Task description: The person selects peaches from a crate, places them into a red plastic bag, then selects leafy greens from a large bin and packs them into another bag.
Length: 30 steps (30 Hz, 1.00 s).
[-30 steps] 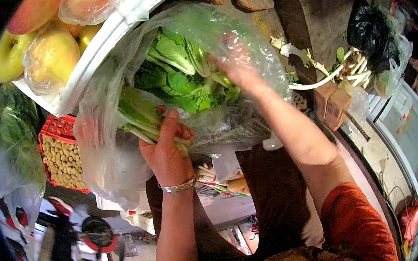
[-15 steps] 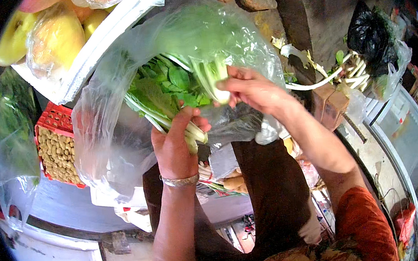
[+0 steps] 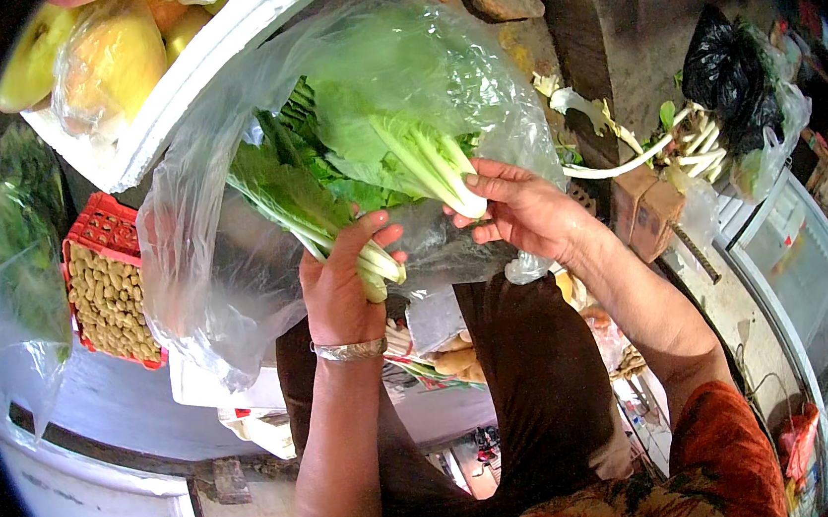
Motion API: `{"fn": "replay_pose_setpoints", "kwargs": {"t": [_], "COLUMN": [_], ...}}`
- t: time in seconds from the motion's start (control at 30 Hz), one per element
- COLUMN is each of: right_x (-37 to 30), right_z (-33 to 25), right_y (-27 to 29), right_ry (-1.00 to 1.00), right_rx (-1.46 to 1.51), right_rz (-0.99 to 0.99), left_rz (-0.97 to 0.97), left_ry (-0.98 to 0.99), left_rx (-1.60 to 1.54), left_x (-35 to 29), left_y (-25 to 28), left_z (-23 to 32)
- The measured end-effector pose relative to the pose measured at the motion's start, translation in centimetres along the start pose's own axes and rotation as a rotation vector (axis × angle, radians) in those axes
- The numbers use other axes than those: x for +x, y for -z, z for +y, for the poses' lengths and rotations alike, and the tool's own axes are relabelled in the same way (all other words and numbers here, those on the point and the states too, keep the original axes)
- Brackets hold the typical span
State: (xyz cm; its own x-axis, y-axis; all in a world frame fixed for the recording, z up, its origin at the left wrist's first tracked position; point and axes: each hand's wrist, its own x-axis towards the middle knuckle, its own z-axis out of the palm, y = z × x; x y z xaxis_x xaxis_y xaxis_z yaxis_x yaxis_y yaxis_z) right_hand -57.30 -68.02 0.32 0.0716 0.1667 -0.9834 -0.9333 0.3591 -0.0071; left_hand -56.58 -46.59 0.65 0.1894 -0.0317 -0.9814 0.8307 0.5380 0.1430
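Observation:
My left hand [image 3: 335, 291] is closed round the pale stems of a small bunch of leafy greens [image 3: 277, 177], whose leaves point up and to the left. In my right hand [image 3: 539, 214], the fingers grip the white root end of a second leafy green [image 3: 425, 163], with its broad light leaves spread away from me. Both bunches are over the wide mouth of a large clear plastic bag [image 3: 205, 214]. More dark green leaves [image 3: 352, 185] show between the two bunches. The bag's lower contents are hard to make out.
At the left stands a red crate [image 3: 102, 224] of peanuts [image 3: 107, 296], beside bagged greens [image 3: 16, 217]. A white box [image 3: 147, 125] of wrapped yellow fruit [image 3: 111, 63] is at the upper left. Trimmed stalks [image 3: 707, 145], a black bag [image 3: 727, 69] and a brick [image 3: 647, 214] lie right.
My right hand has moved a little right and down with its leafy green, and more of its leaves now show above the bag. My left hand keeps its bunch, almost still.

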Motion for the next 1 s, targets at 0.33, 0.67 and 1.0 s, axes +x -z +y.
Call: {"fn": "replay_pose_setpoints", "kwargs": {"t": [0.33, 0.67, 1.0], "right_x": [-1.0, 15.8, 8.7], "right_z": [0.9, -0.5, -1.4], "right_y": [-5.4, -5.7, -2.4], "right_ry": [0.516, 0.311, 0.101], "right_rx": [-0.928, -1.163, -0.177], "right_rz": [-0.234, 0.582, 0.06], "left_rz": [-0.166, -0.028, 0.03], "left_ry": [0.074, 0.096, 0.047], "left_rx": [-0.181, -0.143, -0.182], "left_x": [0.8, 0.4, 0.8], "left_y": [0.9, 0.5, 1.4], "left_z": [-1.9, -0.5, 0.1]}}
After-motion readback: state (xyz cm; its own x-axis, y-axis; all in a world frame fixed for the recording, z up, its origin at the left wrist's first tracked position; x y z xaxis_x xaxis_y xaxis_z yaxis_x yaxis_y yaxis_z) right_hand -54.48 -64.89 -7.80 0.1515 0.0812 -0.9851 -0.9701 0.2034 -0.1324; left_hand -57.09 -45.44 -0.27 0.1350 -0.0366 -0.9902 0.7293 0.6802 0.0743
